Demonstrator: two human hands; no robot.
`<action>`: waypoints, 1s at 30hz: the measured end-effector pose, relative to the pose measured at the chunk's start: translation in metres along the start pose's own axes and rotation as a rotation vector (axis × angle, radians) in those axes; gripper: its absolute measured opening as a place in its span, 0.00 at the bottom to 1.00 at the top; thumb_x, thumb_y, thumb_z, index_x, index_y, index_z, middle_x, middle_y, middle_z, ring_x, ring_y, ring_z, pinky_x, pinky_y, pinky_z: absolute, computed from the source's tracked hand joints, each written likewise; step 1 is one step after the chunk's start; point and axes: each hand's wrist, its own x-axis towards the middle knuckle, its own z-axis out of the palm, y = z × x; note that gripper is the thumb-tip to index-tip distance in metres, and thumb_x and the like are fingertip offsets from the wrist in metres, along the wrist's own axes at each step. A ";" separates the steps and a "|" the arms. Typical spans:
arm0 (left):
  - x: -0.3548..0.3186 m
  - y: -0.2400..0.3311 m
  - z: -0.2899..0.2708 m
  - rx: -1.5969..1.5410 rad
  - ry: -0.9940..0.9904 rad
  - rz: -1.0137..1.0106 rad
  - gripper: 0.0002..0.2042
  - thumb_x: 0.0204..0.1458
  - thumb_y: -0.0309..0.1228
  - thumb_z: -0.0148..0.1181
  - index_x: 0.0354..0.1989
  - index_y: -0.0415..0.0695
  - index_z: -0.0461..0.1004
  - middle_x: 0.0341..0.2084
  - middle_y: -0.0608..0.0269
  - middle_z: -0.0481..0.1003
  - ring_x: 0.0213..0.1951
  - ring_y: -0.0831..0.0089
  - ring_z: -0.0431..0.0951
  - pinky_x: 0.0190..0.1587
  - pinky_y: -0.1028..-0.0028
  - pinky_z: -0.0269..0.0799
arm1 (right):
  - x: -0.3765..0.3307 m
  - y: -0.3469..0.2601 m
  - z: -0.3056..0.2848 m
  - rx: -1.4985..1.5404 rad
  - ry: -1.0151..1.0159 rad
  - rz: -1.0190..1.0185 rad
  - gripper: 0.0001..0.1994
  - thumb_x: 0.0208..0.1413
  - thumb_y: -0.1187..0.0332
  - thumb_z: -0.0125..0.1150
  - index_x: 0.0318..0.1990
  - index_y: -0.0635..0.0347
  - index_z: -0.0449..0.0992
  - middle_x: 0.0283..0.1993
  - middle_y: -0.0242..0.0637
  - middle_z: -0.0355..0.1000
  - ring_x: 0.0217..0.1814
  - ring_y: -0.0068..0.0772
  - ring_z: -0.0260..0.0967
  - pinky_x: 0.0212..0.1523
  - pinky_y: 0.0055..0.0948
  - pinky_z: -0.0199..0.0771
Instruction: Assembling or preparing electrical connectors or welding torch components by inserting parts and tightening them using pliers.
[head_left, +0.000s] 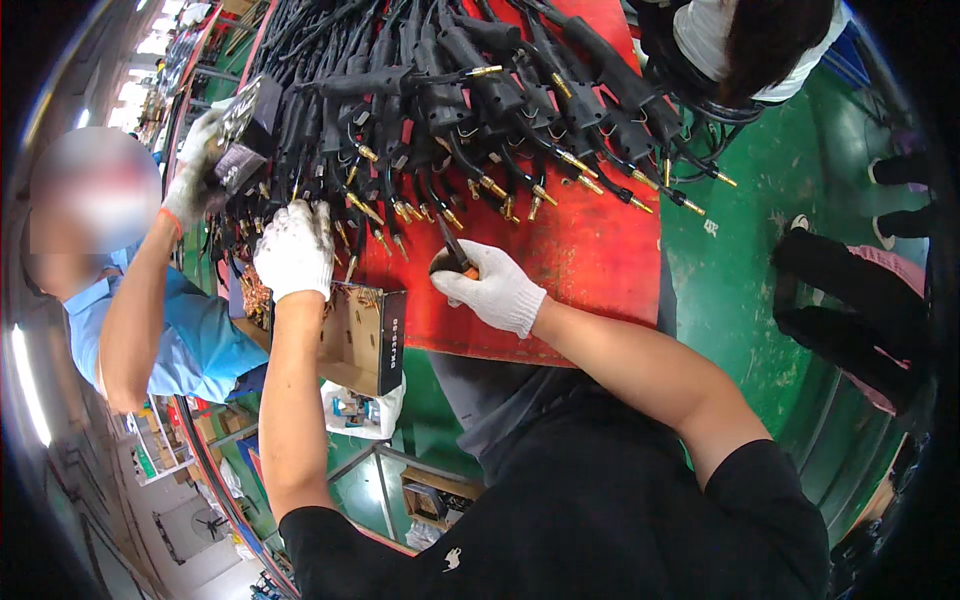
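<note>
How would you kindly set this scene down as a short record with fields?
Left hand: white-gloved, at the brass ends; grip hidden
Right hand: white-gloved, gripping an orange-handled tool
Table: red, heaped with black cable assemblies
Box: open cardboard, at the table's near edge
Co-worker: at left, blue shirt, gloved hand holding a dark boxy object

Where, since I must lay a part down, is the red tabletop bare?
The widest bare patch of the red tabletop is between the white-gloved right hand and its right edge. A smaller one lies between that hand and the open brown-and-black cardboard box. The back and left are crowded with black brass-tipped handles.
</note>
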 end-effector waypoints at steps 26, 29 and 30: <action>-0.097 -0.027 -0.015 -0.822 -0.265 -0.384 0.18 0.64 0.44 0.57 0.31 0.41 0.79 0.25 0.43 0.77 0.31 0.44 0.78 0.33 0.56 0.71 | -0.002 -0.006 0.008 0.280 0.112 0.063 0.10 0.63 0.66 0.61 0.46 0.62 0.74 0.33 0.30 0.73 0.32 0.21 0.70 0.36 0.25 0.72; -0.052 0.024 -0.061 -1.069 -0.104 -0.261 0.11 0.63 0.35 0.61 0.41 0.39 0.80 0.26 0.59 0.78 0.28 0.76 0.74 0.34 0.74 0.71 | -0.024 -0.037 0.024 0.244 0.084 0.152 0.13 0.67 0.61 0.56 0.48 0.61 0.73 0.30 0.29 0.72 0.27 0.21 0.69 0.30 0.24 0.70; -0.032 0.045 -0.074 -1.052 -0.088 -0.158 0.12 0.63 0.35 0.62 0.44 0.38 0.80 0.27 0.59 0.79 0.29 0.76 0.75 0.35 0.74 0.73 | -0.034 -0.040 0.019 0.275 0.065 0.208 0.13 0.68 0.60 0.55 0.49 0.62 0.73 0.28 0.29 0.71 0.26 0.20 0.68 0.28 0.24 0.70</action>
